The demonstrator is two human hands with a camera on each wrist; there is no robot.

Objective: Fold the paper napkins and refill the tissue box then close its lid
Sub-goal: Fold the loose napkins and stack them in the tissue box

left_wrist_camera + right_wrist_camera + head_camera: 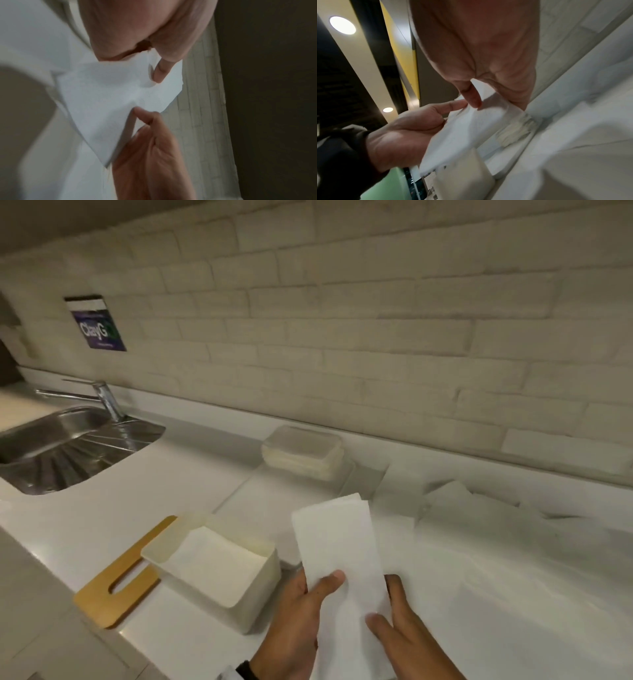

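Note:
A folded white napkin [339, 546] is held upright above the counter by both hands. My left hand [322, 587] pinches its lower left edge, thumb on the front and fingers hidden behind. My right hand [394, 604] pinches the lower right edge, thumb on the front. The wrist views show the same napkin [106, 101] [471, 128] between the two thumbs. The cream tissue box [260, 573] stands open to the left of my hands with a white napkin lying inside. Its wooden slotted lid [116, 577] lies flat on the counter, left of the box.
Several loose unfolded napkins [479, 525] lie spread on the counter to the right. A stack of plastic containers [305, 451] sits by the brick wall. A steel sink [68, 440] with a faucet [106, 398] is at the far left.

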